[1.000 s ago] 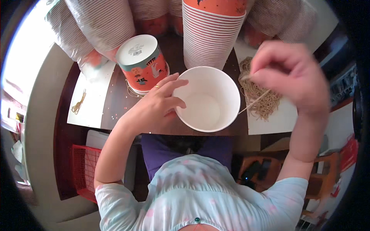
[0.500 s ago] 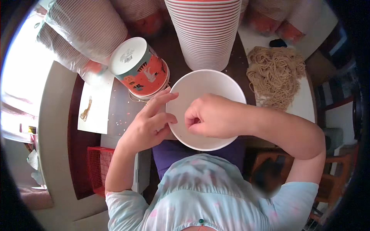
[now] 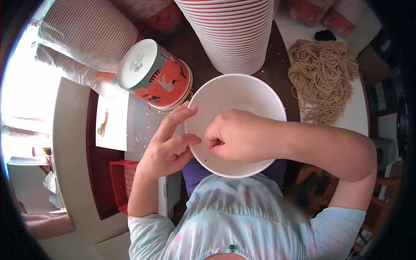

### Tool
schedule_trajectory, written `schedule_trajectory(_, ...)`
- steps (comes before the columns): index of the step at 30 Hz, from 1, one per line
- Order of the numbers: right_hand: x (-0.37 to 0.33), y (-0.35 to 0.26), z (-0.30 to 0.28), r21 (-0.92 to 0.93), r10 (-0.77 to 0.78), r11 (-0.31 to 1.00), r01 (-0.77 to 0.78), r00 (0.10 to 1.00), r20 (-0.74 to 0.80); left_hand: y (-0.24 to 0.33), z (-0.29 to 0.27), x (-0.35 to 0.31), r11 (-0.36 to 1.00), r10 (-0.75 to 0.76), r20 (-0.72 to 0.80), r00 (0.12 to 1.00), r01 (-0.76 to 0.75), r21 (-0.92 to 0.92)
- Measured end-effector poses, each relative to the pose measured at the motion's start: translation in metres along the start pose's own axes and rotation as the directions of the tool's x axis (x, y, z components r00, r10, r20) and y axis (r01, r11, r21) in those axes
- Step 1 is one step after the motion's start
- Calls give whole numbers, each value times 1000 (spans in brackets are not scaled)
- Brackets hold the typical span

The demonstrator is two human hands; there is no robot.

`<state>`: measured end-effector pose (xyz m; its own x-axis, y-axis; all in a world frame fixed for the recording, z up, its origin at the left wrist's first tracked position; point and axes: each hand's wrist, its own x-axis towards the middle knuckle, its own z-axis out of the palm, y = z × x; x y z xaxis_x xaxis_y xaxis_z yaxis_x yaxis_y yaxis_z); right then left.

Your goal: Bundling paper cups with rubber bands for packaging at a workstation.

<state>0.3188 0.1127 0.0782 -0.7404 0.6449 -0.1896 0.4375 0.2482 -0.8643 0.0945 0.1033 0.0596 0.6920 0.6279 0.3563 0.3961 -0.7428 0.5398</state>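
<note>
A white paper bucket [image 3: 236,82] stands mouth up in front of me, at the table's near edge. My left hand [image 3: 167,145] is at its left rim, its upper fingers stretched apart; one fingertip reaches over the rim. My right hand [image 3: 236,136] is inside the bucket, thumb and fingers pinched together. Whatever they hold, if anything, is hidden by the hand. A small dark spot, perhaps a hole, shows on the bucket's inner wall near my left fingers.
Behind the bucket rises a tall stack of white buckets [image 3: 229,39]. An upturned orange-and-green bucket [image 3: 162,82] is at left, loops of cord at its base. A heap of tan cord [image 3: 323,82] lies at right; a small cord bundle [image 3: 103,123] lies far left. Wrapped stacks [image 3: 86,34] stand behind.
The whole view has shifted slightly. My right hand stays pinched in the bucket, a little lower against it. My left fingers have spread slightly farther apart at the rim.
</note>
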Motion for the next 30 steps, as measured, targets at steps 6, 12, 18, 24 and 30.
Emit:
schedule_trajectory(6, 1, 1, 2, 23, 16, 1000, -17, 1000, 26, 0, -1, 0, 1000, 7, 2, 1000, -7, 5)
schedule_trajectory(12, 0, -2, -2, 13, -29, 1000, 28, 998, 46, 1, -1, -2, 1000, 3, 1, 1000, -3, 0)
schedule_trajectory(18, 3, -3, 2, -19, 16, 1000, -15, 998, 53, 2, 0, -1, 1000, 16, -13, 1000, -16, 10)
schedule_trajectory(24, 4, -2, 1, -14, 23, 1000, -23, 999, 35, 2, -1, 3, 1000, 4, 5, 1000, -4, 11)
schedule_trajectory(30, 6, -2, 4, 14, 75, 997, -75, 996, 38, 3, -1, 2, 1000, 9, -10, 1000, -9, 6)
